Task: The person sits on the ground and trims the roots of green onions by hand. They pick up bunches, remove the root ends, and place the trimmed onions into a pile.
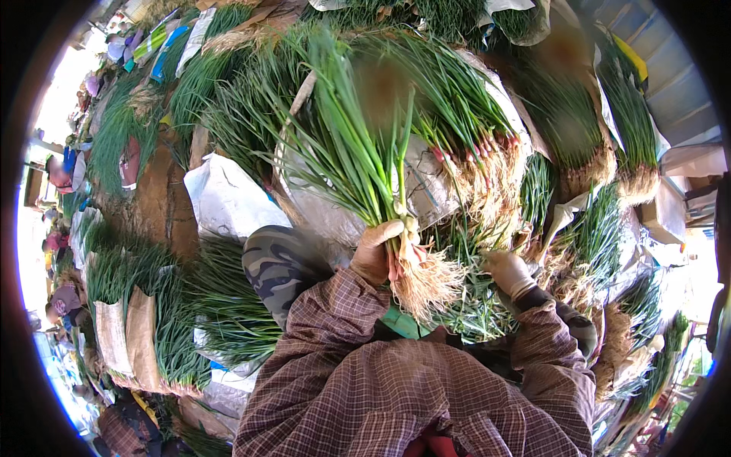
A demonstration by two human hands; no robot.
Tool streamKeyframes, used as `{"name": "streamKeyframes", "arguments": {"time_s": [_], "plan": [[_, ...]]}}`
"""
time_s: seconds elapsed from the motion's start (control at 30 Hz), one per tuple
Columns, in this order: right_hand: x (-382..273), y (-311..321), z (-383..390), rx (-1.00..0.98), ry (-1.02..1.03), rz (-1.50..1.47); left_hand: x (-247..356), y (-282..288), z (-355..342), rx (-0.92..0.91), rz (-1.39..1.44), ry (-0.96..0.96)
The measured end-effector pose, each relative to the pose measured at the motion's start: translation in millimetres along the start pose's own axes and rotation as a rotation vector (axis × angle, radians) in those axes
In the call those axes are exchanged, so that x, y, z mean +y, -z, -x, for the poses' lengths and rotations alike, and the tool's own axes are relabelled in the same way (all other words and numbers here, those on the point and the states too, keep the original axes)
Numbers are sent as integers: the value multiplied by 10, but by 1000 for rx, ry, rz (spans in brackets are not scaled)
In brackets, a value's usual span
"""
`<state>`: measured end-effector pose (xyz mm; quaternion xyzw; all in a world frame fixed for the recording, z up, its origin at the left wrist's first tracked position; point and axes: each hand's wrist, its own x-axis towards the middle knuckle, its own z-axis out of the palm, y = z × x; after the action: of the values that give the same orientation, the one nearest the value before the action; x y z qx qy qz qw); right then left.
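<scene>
My left hand grips a bunch of green onions, its long leaves angled up and away from me and its pale, bushy roots hanging beside my fingers. My right hand, in a pale glove, is at the right over loose trimmed greens and roots. Its fingers are curled, and I cannot make out what, if anything, is in them. Beyond both hands, a pile of onions with reddish bases and long roots lies on white sacking. Dark smudged spots blur part of the upper view.
Onion bundles surround me, many on or beside sacks. Brown ground shows at the left. My camouflage-clad knee is beside my left arm. Other people are at the far left edge. A metal sheet stands at the upper right.
</scene>
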<state>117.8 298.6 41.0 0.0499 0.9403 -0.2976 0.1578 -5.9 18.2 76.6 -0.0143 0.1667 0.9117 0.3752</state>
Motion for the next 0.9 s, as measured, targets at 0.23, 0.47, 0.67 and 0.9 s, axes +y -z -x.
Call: {"name": "streamKeyframes", "arguments": {"time_s": [0.23, 0.47, 0.67, 0.9], "plan": [[-1038, 277, -1433, 399, 270, -21, -94, 368, -148, 95, -13, 151], [-685, 174, -2133, 450, 3, 514, 54, 321, -130, 132, -69, 7], [-866, 166, -1113, 676, 327, 304, -6, 308, -220, 80, -236, 7], [-670, -6, -586, 81, 184, -304, -171, 292, -231, 164, -99, 63]]}}
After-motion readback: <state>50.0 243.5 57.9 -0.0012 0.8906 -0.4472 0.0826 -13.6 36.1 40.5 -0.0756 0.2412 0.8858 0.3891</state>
